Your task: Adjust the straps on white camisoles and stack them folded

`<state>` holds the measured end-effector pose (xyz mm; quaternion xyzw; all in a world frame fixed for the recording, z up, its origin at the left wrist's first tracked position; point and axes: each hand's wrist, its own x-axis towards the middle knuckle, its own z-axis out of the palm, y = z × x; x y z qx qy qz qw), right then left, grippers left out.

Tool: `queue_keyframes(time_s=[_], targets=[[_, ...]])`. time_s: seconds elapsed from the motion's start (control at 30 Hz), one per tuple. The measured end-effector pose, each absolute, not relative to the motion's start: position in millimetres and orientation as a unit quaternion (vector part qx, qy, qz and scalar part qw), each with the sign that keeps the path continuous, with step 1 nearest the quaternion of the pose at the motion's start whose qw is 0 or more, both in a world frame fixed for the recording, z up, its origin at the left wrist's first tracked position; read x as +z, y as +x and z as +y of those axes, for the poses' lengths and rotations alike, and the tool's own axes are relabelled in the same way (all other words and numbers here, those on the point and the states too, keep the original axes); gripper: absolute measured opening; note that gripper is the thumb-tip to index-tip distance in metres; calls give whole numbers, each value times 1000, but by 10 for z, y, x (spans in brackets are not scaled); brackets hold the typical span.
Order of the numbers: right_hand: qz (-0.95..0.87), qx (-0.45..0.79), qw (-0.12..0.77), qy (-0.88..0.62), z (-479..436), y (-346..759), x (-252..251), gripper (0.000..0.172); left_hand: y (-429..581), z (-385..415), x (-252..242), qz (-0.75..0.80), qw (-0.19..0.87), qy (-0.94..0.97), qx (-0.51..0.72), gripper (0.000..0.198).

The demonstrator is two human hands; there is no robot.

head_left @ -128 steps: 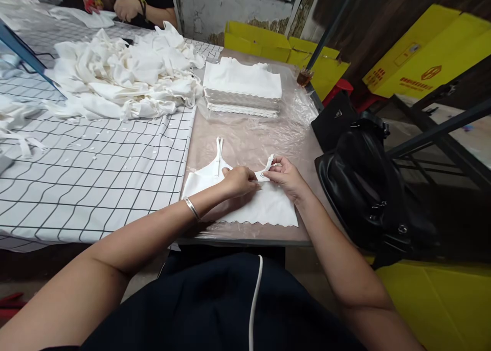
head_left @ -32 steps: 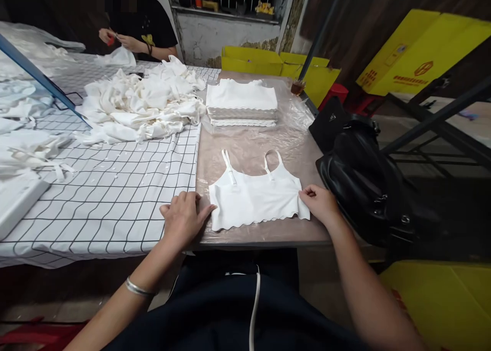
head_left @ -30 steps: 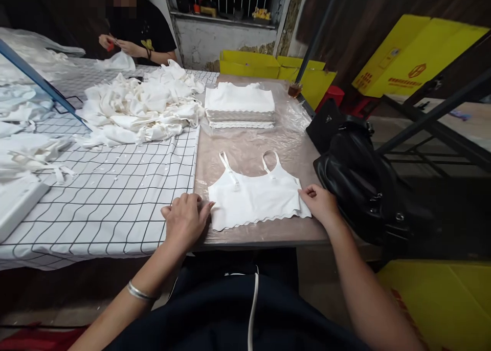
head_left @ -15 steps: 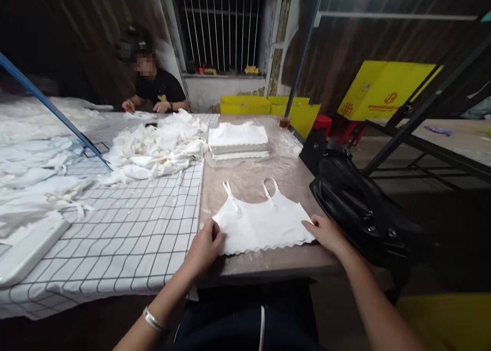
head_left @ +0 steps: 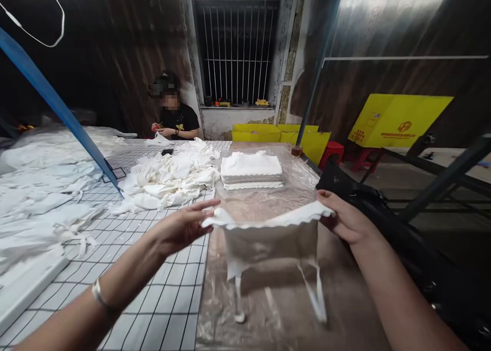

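A white camisole top (head_left: 270,243) with a scalloped hem hangs between my hands, raised over the plastic-covered table (head_left: 268,310). Its hem is uppermost and its two thin straps dangle toward the table. At the left end of the hem, my left hand (head_left: 187,225) pinches the cloth between thumb and fingers. My right hand (head_left: 341,215) grips the opposite corner. Beyond the top lies a neat stack of folded white garments (head_left: 251,169) with scalloped edges.
Left of me, a checked cloth (head_left: 164,269) bears a loose heap of white garments (head_left: 172,172) and further piles. A blue pole (head_left: 65,110) slants across the left. A black bag (head_left: 383,238) sits at the right edge. Across the table another person (head_left: 184,118) handles something small.
The top lay flat with straps pointing away; now both hands have lifted it and turned it over, hem up and straps hanging toward me. My view has tilted upward.
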<state>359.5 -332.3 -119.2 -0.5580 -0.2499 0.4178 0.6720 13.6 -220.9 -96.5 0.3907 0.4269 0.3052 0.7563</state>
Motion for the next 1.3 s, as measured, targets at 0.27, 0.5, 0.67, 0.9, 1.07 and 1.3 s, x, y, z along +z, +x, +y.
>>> queue_keyframes(time_s=[0.27,0.5,0.67,0.9,1.07,1.3], targets=[[-335,253,745,-518,-1172,4390,-198,24,1063,-183,6,322,585,548,504,17],[-287,324,616,-658,-550,4534,-994,28,1424,482,-884,424,570,523,470,17],[-283,335,560,-703,-580,4597,-1648,40,1409,460,-1634,495,573,523,392,31],[-314,249,527,-749,-614,4675,-1671,35,1320,430,-1663,534,407,661,335,41],[-536,-25,376,-755,-662,4433,-1798,34,1451,244,-1778,412,56,880,232,56],[-620,64,131,-771,-254,4293,-1790,61,1816,619,-1774,406,102,908,19,68]])
